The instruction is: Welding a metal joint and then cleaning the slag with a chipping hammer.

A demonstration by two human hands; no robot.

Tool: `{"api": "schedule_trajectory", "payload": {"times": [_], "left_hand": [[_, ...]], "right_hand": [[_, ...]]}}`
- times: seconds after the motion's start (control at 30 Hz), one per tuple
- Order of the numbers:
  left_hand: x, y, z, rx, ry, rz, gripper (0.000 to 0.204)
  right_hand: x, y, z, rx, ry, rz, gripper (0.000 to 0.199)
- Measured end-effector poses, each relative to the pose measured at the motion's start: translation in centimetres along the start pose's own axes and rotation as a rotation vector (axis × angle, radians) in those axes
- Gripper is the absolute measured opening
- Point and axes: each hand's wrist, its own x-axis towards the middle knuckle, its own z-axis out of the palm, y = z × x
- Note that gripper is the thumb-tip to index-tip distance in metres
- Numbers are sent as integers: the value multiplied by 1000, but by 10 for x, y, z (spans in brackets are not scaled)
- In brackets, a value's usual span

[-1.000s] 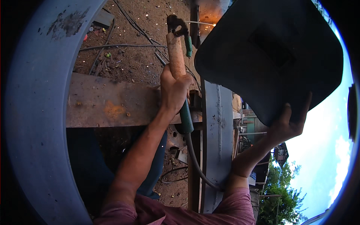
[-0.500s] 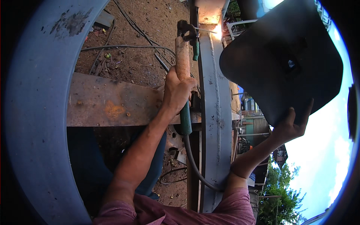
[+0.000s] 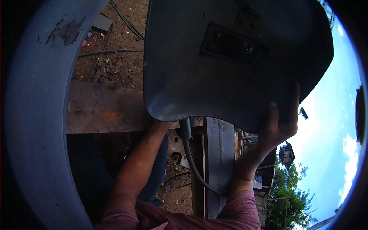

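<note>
A black welding shield (image 3: pixel 180 73) with a dark rectangular window (image 3: pixel 232 46) fills the upper middle. My right hand (image 3: pixel 279 128) grips it at its lower right, thumb and a finger showing against the inner face. Behind the shield, my left hand is hidden except near the wrist (image 3: pixel 163 125). The green handle end of a welding electrode holder (image 3: pixel 185 129) shows below the shield's edge, in the same place where my left hand gripped it a moment before. Its black cable (image 3: pixel 194 166) curves down to the right arm. The electrode tip and weld spot are hidden.
A grey steel beam (image 3: pixel 220 157) with a weld seam runs lengthwise beyond the cable. A rusty plate (image 3: pixel 99 109) lies across the left, next to a large curved grey steel piece (image 3: pixel 36 115). Cables (image 3: pixel 128 23) lie on the dirt ground (image 3: pixel 124 69).
The welding shield has swung left and now covers my left hand, most of the electrode holder and the bright arc. My right hand has moved slightly left with it.
</note>
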Motion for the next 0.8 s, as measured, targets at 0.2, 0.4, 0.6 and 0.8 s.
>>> {"api": "schedule_trajectory", "payload": {"times": [0.2, 0.4, 0.6, 0.8], "left_hand": [[3, -2, -5, 124, -25, 112, 41], [0, -1, -11, 239, -51, 222, 40], [4, -4, -15, 363, -77, 333, 39], [4, -6, -16, 473, -105, 441, 38]], "right_hand": [[-4, 8, 2, 0, -9, -38, 60], [-5, 10, 3, 31, -31, -47, 59], [-4, 9, 4, 21, -20, -58, 58], [-4, 11, 1, 4, -28, -48, 59]]}}
